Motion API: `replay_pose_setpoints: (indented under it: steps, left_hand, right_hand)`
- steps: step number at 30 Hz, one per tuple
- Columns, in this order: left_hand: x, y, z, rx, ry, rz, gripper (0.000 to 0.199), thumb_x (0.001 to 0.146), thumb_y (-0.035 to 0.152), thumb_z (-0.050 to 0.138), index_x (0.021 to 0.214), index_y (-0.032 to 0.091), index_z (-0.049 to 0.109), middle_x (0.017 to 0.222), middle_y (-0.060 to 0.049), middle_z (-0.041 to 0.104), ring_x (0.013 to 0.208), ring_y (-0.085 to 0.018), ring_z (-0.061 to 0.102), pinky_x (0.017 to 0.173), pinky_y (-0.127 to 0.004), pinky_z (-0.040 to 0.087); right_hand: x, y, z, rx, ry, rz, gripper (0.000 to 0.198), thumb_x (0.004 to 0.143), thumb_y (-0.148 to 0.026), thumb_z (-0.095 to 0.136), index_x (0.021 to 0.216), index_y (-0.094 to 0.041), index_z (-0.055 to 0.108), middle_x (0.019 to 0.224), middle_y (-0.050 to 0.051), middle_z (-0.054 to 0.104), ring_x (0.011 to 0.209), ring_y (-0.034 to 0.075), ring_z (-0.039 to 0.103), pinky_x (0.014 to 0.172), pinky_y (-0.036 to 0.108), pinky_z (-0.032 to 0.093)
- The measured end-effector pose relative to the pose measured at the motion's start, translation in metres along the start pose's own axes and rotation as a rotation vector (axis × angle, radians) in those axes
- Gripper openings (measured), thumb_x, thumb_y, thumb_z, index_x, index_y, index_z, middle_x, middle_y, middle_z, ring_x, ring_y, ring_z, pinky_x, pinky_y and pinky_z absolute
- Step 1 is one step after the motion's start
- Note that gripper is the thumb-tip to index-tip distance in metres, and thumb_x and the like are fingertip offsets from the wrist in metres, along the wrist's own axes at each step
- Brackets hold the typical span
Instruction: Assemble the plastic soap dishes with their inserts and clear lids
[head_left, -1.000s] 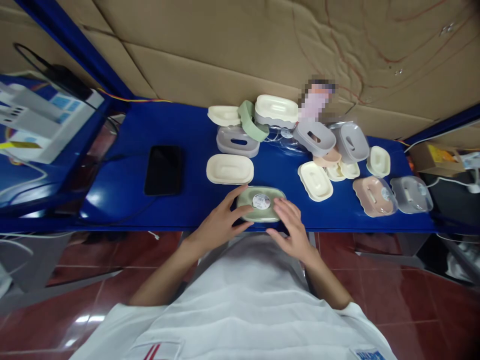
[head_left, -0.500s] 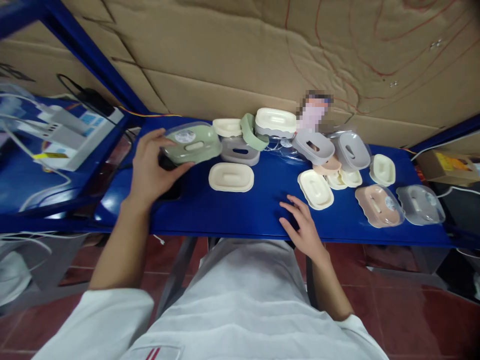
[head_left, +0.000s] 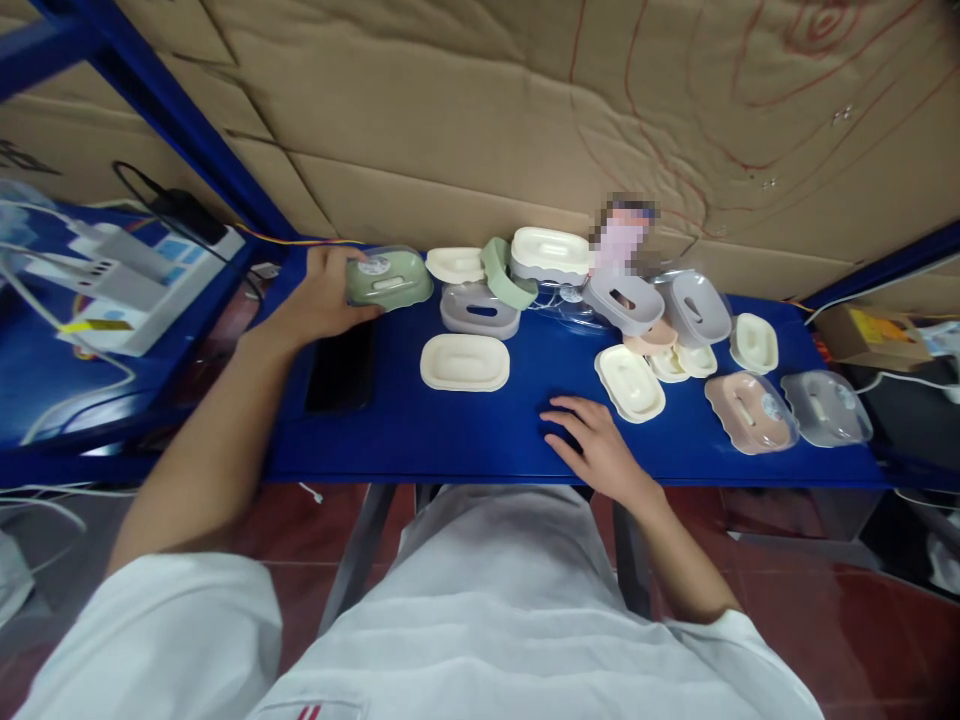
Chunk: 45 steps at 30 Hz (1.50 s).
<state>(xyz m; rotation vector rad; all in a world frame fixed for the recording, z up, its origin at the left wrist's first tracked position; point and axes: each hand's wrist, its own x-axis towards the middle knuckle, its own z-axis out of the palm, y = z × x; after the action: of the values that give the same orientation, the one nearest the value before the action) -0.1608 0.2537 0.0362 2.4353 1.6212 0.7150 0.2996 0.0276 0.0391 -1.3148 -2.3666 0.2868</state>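
My left hand (head_left: 326,295) grips the left end of a green soap box (head_left: 401,280) with a clear lid and a round label, at the table's back left. My right hand (head_left: 596,445) is over the table's front part, fingers spread, holding nothing. Between the hands lies a cream oval tray (head_left: 465,363). Behind it are a grey slotted piece (head_left: 480,310), another cream tray (head_left: 454,264) and a green ring-like piece (head_left: 506,272) on its side. Nearest my right hand on the right is a cream tray (head_left: 630,383).
Grey slotted boxes (head_left: 624,300) and a cream-and-grey stack (head_left: 551,250) stand along the back. A pink lidded box (head_left: 750,412) and a grey lidded box (head_left: 825,408) sit at the right. A dark phone-like slab (head_left: 339,375) lies below my left hand; a power strip (head_left: 169,290) is further left.
My left hand has moved the green soap box slightly back and lower, onto the table's back left, uncovering more of the dark slab. My right hand has shifted a little left.
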Motion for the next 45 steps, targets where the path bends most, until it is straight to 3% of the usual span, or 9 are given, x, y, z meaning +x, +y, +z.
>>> replay_pose_setpoints:
  steps: [3, 5, 8, 14, 19, 24, 29, 34, 45]
  left_hand:
    - [-0.004, 0.02, -0.006, 0.009, 0.017, 0.008, 0.118, 0.092, 0.096, 0.056, 0.158, 0.0, 0.045, 0.169, -0.022, 0.042, 0.16, -0.042, 0.041, 0.133, -0.066, 0.04]
    - [-0.018, 0.046, -0.011, 0.019, 0.063, 0.049, 0.096, 0.104, 0.081, 0.053, 0.161, 0.004, 0.046, 0.174, -0.021, 0.037, 0.165, -0.043, 0.033, 0.136, -0.069, 0.032]
    - [-0.057, 0.096, -0.013, -0.058, -0.039, 0.217, 0.057, 0.114, 0.053, 0.049, 0.156, 0.015, 0.056, 0.162, -0.016, 0.056, 0.156, -0.031, 0.052, 0.133, -0.058, 0.043]
    - [-0.13, 0.165, 0.026, -0.1, -0.107, 0.357, 0.03, 0.111, 0.028, 0.057, 0.136, 0.021, 0.072, 0.144, -0.015, 0.071, 0.135, -0.032, 0.068, 0.117, -0.055, 0.057]
    - [-0.155, 0.187, 0.047, -0.133, -0.006, 0.345, 0.021, 0.108, 0.012, 0.057, 0.114, 0.022, 0.074, 0.12, -0.008, 0.078, 0.111, -0.025, 0.074, 0.102, -0.045, 0.059]
    - [-0.158, 0.197, 0.048, -0.145, 0.022, 0.381, 0.03, 0.109, 0.017, 0.063, 0.138, 0.025, 0.068, 0.129, -0.01, 0.076, 0.108, -0.024, 0.075, 0.095, -0.041, 0.061]
    - [-0.155, 0.198, 0.049, -0.182, 0.061, 0.306, 0.057, 0.103, 0.025, 0.076, 0.157, 0.031, 0.056, 0.162, -0.018, 0.053, 0.142, -0.034, 0.063, 0.115, -0.052, 0.06]
    - [-0.152, 0.196, 0.051, -0.254, 0.037, 0.253, 0.089, 0.099, 0.033, 0.083, 0.172, 0.033, 0.034, 0.181, -0.022, 0.026, 0.165, -0.044, 0.038, 0.126, -0.063, 0.051]
    - [-0.147, 0.19, 0.05, -0.285, -0.007, 0.352, 0.032, 0.108, 0.026, 0.069, 0.14, 0.025, 0.072, 0.156, -0.011, 0.067, 0.156, -0.032, 0.055, 0.127, -0.055, 0.054]
  right_hand:
    - [0.033, 0.002, -0.005, 0.0, -0.007, -0.067, 0.035, 0.115, -0.037, 0.054, 0.143, -0.024, 0.07, 0.149, 0.012, 0.07, 0.138, 0.028, 0.065, 0.114, 0.047, 0.053]
    - [0.062, 0.007, -0.003, 0.01, -0.017, -0.09, 0.037, 0.116, -0.037, 0.05, 0.146, -0.024, 0.068, 0.153, 0.011, 0.068, 0.142, 0.028, 0.062, 0.117, 0.047, 0.051]
    - [0.106, 0.017, 0.007, 0.099, -0.007, -0.11, 0.041, 0.117, -0.035, 0.042, 0.15, -0.024, 0.064, 0.155, 0.011, 0.067, 0.146, 0.026, 0.059, 0.12, 0.048, 0.049]
    - [0.155, 0.031, 0.032, 0.088, 0.047, -0.107, 0.049, 0.115, -0.024, 0.034, 0.157, -0.022, 0.059, 0.158, 0.012, 0.065, 0.149, 0.028, 0.056, 0.123, 0.052, 0.043]
    - [0.14, 0.032, 0.032, -0.081, -0.005, -0.069, 0.039, 0.11, -0.033, 0.06, 0.146, -0.022, 0.072, 0.138, 0.013, 0.074, 0.134, 0.033, 0.06, 0.112, 0.051, 0.044]
    - [0.105, 0.03, 0.006, 0.044, 0.041, -0.057, 0.03, 0.109, -0.042, 0.065, 0.13, -0.027, 0.081, 0.125, 0.01, 0.076, 0.123, 0.029, 0.063, 0.106, 0.049, 0.049]
    - [0.053, 0.012, -0.01, 0.255, 0.145, 0.037, 0.032, 0.111, -0.047, 0.063, 0.131, -0.028, 0.079, 0.131, 0.009, 0.077, 0.124, 0.027, 0.071, 0.109, 0.048, 0.058]
    - [0.016, -0.015, 0.006, 0.254, 0.238, 0.103, 0.03, 0.111, -0.042, 0.062, 0.133, -0.03, 0.078, 0.13, 0.008, 0.08, 0.128, 0.027, 0.072, 0.114, 0.05, 0.058]
    - [0.015, -0.035, 0.033, 0.077, 0.096, -0.118, 0.034, 0.112, -0.033, 0.063, 0.144, -0.026, 0.071, 0.146, 0.008, 0.075, 0.142, 0.025, 0.064, 0.127, 0.051, 0.048]
